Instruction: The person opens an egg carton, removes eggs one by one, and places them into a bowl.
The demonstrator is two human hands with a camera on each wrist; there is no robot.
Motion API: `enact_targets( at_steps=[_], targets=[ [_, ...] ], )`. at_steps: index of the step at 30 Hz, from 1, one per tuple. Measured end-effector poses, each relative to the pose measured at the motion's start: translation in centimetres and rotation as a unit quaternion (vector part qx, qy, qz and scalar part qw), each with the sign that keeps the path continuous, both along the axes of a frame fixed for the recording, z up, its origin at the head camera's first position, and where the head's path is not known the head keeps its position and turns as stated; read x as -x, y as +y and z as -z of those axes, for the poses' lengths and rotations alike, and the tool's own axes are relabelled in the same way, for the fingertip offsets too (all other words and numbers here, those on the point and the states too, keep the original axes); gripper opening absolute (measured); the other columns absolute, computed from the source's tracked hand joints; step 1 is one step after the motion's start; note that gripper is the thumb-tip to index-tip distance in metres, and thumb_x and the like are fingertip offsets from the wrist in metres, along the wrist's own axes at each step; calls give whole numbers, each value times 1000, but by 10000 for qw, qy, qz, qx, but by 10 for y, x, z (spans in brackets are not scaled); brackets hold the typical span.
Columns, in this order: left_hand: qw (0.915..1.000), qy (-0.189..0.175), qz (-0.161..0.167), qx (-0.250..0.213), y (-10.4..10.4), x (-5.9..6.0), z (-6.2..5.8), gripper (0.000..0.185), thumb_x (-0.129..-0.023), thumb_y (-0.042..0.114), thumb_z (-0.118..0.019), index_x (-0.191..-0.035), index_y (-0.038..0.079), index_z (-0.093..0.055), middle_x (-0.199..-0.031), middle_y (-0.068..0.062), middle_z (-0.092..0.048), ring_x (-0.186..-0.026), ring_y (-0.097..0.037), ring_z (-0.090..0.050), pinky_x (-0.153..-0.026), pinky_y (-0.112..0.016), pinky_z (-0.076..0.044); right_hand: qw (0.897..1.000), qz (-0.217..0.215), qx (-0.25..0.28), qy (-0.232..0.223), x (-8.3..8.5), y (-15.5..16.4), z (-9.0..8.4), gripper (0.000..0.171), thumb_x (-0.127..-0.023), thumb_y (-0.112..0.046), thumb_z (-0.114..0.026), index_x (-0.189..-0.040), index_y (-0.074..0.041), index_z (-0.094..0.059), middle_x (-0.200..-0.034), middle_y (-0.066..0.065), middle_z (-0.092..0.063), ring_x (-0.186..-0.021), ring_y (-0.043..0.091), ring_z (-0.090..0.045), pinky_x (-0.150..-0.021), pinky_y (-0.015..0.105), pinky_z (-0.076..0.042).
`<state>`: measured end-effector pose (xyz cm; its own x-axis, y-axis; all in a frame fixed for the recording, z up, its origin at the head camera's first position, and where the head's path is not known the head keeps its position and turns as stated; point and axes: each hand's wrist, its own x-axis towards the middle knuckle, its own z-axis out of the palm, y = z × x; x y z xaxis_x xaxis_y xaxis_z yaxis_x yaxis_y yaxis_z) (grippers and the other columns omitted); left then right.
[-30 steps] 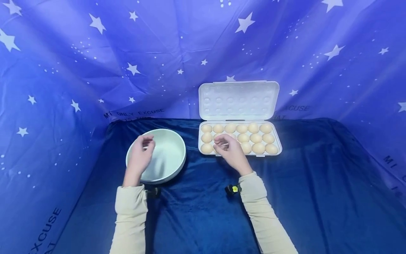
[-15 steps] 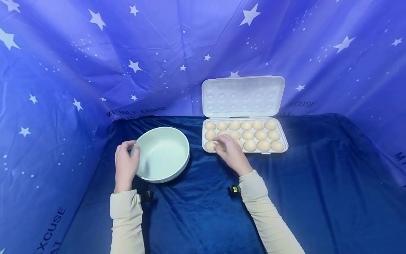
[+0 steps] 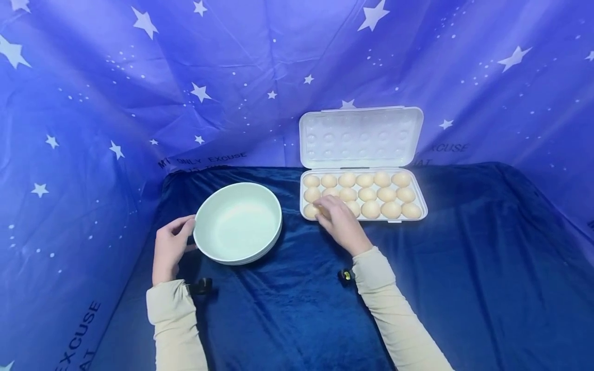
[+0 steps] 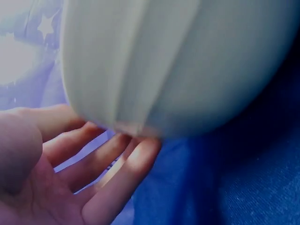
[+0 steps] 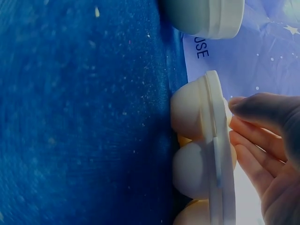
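Note:
A pale green bowl point(image 3: 237, 222) stands on the dark blue cloth point(image 3: 287, 309). My left hand point(image 3: 187, 234) is at its left side. In the left wrist view its fingers point(image 4: 117, 164) lie fairly straight against the bowl's point(image 4: 178, 61) outer wall. A white egg tray point(image 3: 419, 198), lid point(image 3: 361, 136) open and upright, holds several tan eggs point(image 3: 380, 195). My right hand point(image 3: 325, 208) reaches into the tray's front left corner, fingers curled over an egg that it mostly hides. In the right wrist view the right hand's fingers point(image 5: 255, 140) lie over the tray's rim point(image 5: 213, 140).
Blue star-printed fabric point(image 3: 93, 103) walls in the back and both sides. The cloth drops off at the table's left edge point(image 3: 158, 206), close to my left hand. Small black wrist cameras point(image 3: 344, 275) sit at both cuffs. The bowl point(image 5: 206, 16) shows beyond the tray.
My left hand slid from over the bowl down to its left side. My right hand lowered from above the eggs onto the front row of the tray.

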<state>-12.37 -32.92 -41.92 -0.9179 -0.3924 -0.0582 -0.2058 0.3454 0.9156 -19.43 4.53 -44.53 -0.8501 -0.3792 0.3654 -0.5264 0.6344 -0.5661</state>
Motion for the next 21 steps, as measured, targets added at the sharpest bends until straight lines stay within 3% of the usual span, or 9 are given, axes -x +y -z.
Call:
enact_targets(
  at_steps=[2, 5, 14, 21],
  targets=[
    [9985, -78, 92, -525, -3, -1, 1, 44, -100, 29, -60, -130, -3, -61, -93, 15, -66, -82, 3, -64, -61, -25, -62, 10000, -19, -55, -11, 0, 1, 0, 25, -93, -7, -69, -117, -1, -66, -117, 14, -66, -111, 30, -60, -99, 44, -51],
    [9964, -191, 159, -816, -4, -2, 2, 50, -100, 32, -61, -133, -5, -58, -89, 20, -64, -80, 2, -65, -61, -25, -62, 9999, -10, -115, -61, 1, 2, 1, 25, -94, -7, -67, -118, -1, -66, -120, 14, -65, -114, 30, -59, -102, 44, -50],
    [9957, -192, 173, -886, -4, -2, 5, 48, -100, 31, -61, -131, -6, -58, -86, 18, -65, -79, 0, -65, -61, -25, -62, 9997, -40, -251, -27, 4, 2, 1, 26, -96, -10, -66, -120, 0, -66, -122, 15, -65, -118, 31, -57, -105, 44, -47],
    [9957, -146, 249, -885, -3, -1, 3, 49, -100, 31, -61, -130, -7, -58, -89, 15, -65, -80, 0, -65, -62, -26, -62, 9974, -19, -709, 90, 7, -6, -5, 27, -92, -7, -70, -117, 2, -66, -116, 16, -67, -112, 33, -58, -101, 45, -49]
  ],
)
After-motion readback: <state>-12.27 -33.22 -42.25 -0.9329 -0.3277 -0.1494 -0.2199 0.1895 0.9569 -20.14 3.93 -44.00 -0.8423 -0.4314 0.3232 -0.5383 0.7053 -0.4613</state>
